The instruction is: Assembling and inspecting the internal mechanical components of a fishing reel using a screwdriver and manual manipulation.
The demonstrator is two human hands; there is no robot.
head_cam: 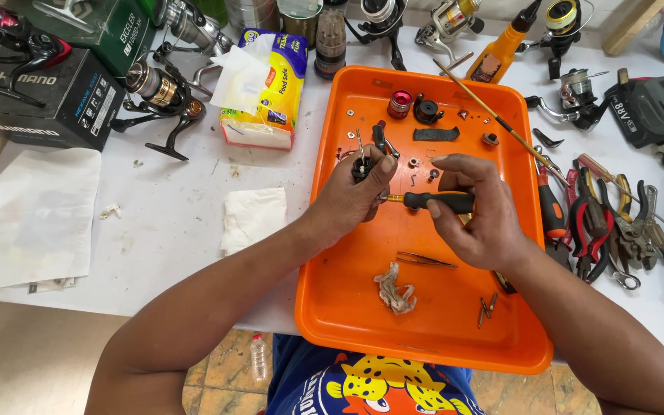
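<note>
Over an orange tray (pixel 332 307), my left hand (pixel 351 196) grips a small black reel part (pixel 363 165) with a thin metal shaft sticking up. My right hand (pixel 478 211) holds a black-handled screwdriver (pixel 439 201) level, its brass-coloured tip pointing left into the part. Loose in the tray lie small screws and washers, a red knob (pixel 400 102), a black round part (pixel 426 110), tweezers (pixel 424 260), a crumpled dirty tissue (pixel 396 290) and a thin wooden stick (pixel 493 115) across the top right corner.
Pliers and cutters (pixel 601 223) lie right of the tray, with a cordless tool (pixel 651 107) beyond. A tissue pack (pixel 263 88), fishing reels (pixel 159 96), black and green boxes (pixel 48 84) and an orange bottle (pixel 501 42) fill the back. A folded tissue (pixel 251 215) and white paper (pixel 28 219) lie left.
</note>
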